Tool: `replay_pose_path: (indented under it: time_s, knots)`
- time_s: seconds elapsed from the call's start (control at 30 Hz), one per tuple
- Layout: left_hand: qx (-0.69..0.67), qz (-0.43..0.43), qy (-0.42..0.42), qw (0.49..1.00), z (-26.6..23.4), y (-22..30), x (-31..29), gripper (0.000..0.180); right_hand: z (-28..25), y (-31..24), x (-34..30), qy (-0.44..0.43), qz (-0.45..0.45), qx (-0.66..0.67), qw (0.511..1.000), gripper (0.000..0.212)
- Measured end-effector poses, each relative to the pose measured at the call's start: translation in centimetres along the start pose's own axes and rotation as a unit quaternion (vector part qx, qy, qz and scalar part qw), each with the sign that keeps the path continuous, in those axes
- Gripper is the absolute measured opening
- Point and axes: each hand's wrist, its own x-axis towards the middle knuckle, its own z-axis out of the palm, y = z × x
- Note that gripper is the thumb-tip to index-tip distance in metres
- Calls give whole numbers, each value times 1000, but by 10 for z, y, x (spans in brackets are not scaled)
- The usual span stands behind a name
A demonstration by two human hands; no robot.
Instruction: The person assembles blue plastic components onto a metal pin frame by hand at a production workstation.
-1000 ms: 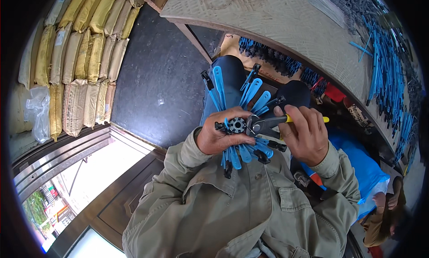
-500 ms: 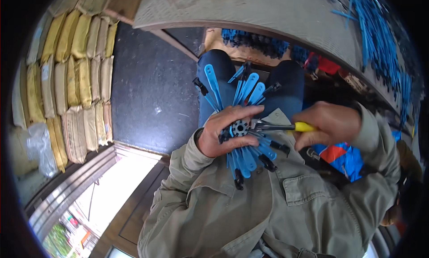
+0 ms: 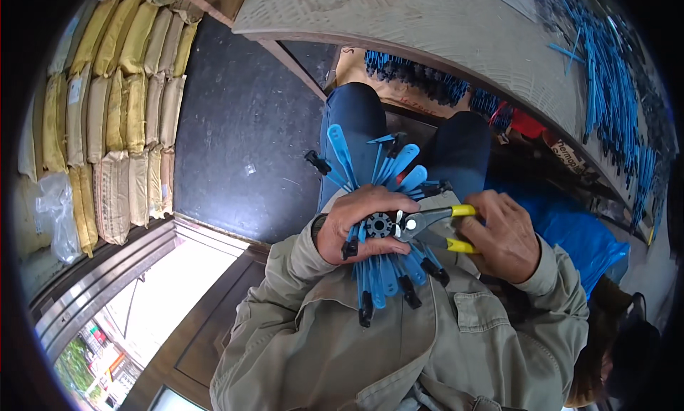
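Note:
In my left hand (image 3: pixel 340 226), closed over my lap, sits a round black slotted hub (image 3: pixel 378 226). Flat blue plastic strips (image 3: pixel 340 149) with holes fan out around it above and below my fingers, many ending in black clip-like tips (image 3: pixel 317 162). My right hand (image 3: pixel 504 236) is closed on a pair of pliers (image 3: pixel 431 216) with yellow grips. Their handles are spread apart. The head of the pliers lies at the right side of the hub, by my left thumb and fingers; exactly what the jaws touch I cannot make out.
A grey worktop (image 3: pixel 399 12) crosses ahead, with a heap of blue strips (image 3: pixel 605 76) at its right. Below it stands a cardboard box (image 3: pixel 349 73) of blue and black parts. Yellow and brown sacks (image 3: pixel 114 119) are stacked at left. A blue plastic sheet (image 3: pixel 584 240) lies at right.
The pliers' handles have spread apart. My right hand has moved lower in the picture, and its forearm has come inward. The whole view has shifted slightly.

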Motion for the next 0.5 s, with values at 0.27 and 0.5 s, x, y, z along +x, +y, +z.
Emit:
replay_pose_path:
  time_s: [0.27, 0.5]
  knots:
    - [14, -6, 43, 999, 8, 7, 3, 54, 21, 8, 13, 225, -18, -221, 949, 31]
    - [26, -19, 50, 998, 12, 9, 3, 57, 38, 21, 12, 274, -31, -215, 937, 26]
